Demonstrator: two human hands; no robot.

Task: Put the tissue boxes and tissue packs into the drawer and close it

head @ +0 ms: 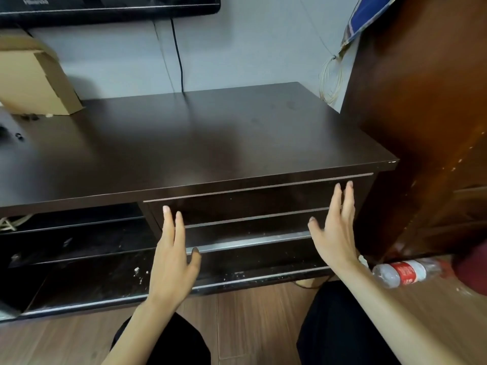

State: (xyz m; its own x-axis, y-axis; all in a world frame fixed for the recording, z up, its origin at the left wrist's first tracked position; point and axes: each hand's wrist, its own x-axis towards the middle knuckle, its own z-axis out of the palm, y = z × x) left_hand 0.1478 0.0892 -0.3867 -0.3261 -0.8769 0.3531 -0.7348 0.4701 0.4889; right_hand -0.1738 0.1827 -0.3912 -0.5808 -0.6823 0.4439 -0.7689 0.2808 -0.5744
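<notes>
Facing dark drawer [253,204], shut flush under cabinet top [184,143]. Left hand [172,262] and right hand [336,233] both spread flat, fingers extended, holding nothing, at the drawer front's two ends; contact unclear. Tissue boxes and packs not visible. Plastic bottle [407,272] lying on floor, right.

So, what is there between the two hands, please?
In the head view, only the dark drawer front lies between the left hand and the right hand; no tissue boxes or packs show.
</notes>
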